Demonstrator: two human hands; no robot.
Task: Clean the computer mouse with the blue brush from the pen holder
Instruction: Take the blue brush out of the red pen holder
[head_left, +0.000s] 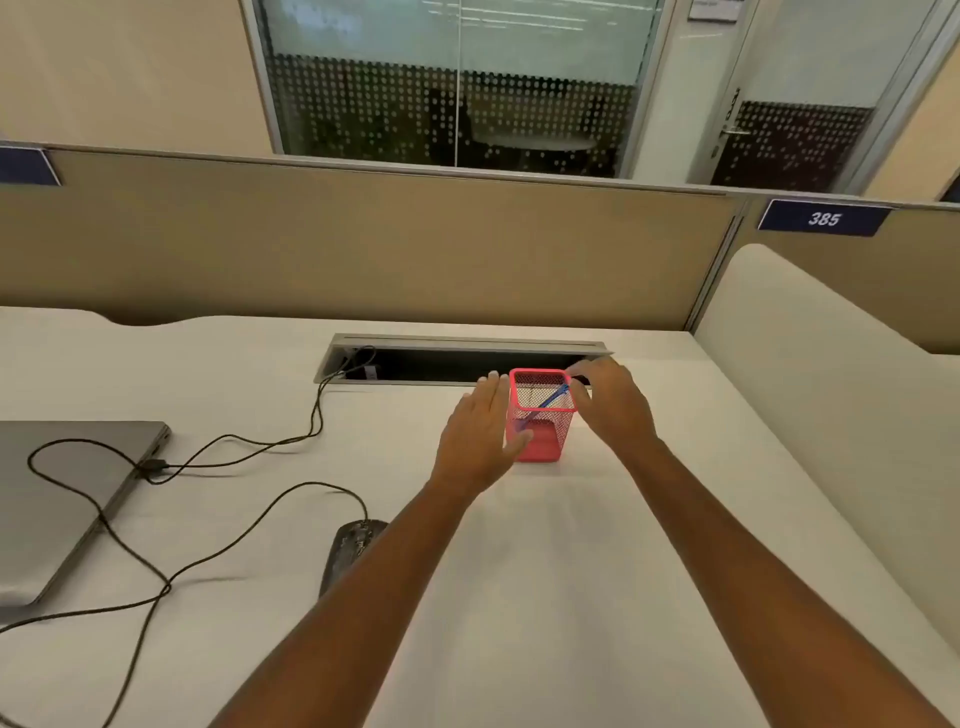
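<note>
Laptop (67, 499), grey, lid closed, lies flat on the pale surface (519, 597), well left of both hands. Black cable (228, 447) is plugged into its right edge and loops across the surface up to the open cable tray (467, 364) at the back. Computer mouse (348, 551), black, sits near and left of the left forearm, well back from the left fingers; its cord (291, 493) curves off leftward.

Left hand (478, 441): palm turned toward the left wall of the pen holder (540, 415), fingers (491, 387) straight and lying close together, thumb against the lower left mesh. Contact of the palm with the holder cannot be told for certain.

Pen holder: pink wire mesh, square, upright, standing between the two hands, just in front of the cable tray. Blue brush (553, 397) leans inside it, top end toward the right rim, directly under the right fingertips.

Right hand (613, 405): curled over the right rim, thumb and fingers (579, 371) bent inward at the brush's upper end. Whether they pinch the brush or only touch the rim cannot be told.
</note>
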